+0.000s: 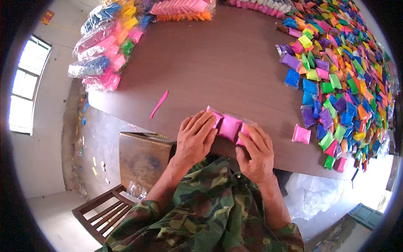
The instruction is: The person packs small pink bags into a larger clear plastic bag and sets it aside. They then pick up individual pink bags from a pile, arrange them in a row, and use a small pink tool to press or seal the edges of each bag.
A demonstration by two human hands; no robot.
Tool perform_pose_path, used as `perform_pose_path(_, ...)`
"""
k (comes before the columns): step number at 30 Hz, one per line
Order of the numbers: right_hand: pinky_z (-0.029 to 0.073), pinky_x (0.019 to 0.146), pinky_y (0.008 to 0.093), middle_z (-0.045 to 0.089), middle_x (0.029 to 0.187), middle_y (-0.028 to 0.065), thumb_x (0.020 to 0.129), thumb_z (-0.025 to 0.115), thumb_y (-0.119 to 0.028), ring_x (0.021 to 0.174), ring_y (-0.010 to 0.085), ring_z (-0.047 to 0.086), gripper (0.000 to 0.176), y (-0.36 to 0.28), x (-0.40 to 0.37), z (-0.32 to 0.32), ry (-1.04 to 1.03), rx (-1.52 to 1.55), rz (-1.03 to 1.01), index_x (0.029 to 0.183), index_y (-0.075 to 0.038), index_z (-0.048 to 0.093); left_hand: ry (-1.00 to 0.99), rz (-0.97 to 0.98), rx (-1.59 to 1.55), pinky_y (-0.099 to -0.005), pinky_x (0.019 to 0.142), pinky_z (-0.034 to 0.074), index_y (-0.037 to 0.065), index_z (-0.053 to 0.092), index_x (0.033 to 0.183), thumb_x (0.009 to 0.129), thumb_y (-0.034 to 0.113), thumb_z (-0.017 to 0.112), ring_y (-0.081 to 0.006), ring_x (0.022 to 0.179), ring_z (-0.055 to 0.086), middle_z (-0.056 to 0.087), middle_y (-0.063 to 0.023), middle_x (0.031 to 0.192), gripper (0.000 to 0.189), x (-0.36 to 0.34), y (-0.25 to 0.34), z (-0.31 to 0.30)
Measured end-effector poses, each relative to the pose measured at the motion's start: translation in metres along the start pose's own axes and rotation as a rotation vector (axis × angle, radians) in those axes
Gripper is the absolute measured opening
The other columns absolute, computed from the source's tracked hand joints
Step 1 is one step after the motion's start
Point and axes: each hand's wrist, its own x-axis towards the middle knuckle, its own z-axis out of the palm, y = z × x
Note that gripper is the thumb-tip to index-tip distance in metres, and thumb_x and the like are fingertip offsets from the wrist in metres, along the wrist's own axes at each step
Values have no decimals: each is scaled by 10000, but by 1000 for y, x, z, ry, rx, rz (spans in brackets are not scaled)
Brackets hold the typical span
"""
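Observation:
Three small pink packets in clear wrap lie side by side in a row at the table's near edge; the middle pink packet (230,127) shows fully between my hands. My left hand (194,135) is closed over the left pink packet (215,118), its fingers covering much of it. On the other end, my right hand (257,153) has its fingers and thumb around the right pink packet (244,133), which is partly hidden. A single pink packet (301,134) lies apart, to the right of my right hand.
A pink plastic knife (159,104) lies left on the brown table (201,63). A large heap of multicoloured packets (340,84) covers the right side. Bagged packets (100,50) are stacked at the far left, and pink rows (180,7) at the back. A wooden chair (105,214) stands below left.

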Motion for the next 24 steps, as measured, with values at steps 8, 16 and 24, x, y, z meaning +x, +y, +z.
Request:
perform_pose_path(8,486,1144,528,668,1429,136,835,799,-110,1386,378,602,401,0,-2,4,17,-23,-5,1227,-47,740,-6,-13,-24,-507,1142,478,32,731,1317,1001,183,748,-390,1371,613,639,-186,1497,351,-2,3,1)
perform_pose_path(16,465,1152,539,679,1410,129,823,803,-135,1379,377,603,391,3,-8,1,60,16,3,1202,-51,755,72,-119,-39,-507,1060,514,46,725,1320,897,194,855,-399,1223,658,691,-176,1382,466,-20,3,-10)
perform_pose_path(24,385,1198,556,689,1394,89,883,797,-177,1355,305,620,360,-32,26,9,-13,-83,-119,1226,-73,763,99,-62,-10,-496,1026,507,49,702,1289,866,181,858,-346,1165,677,699,-133,1332,469,-17,3,-7)
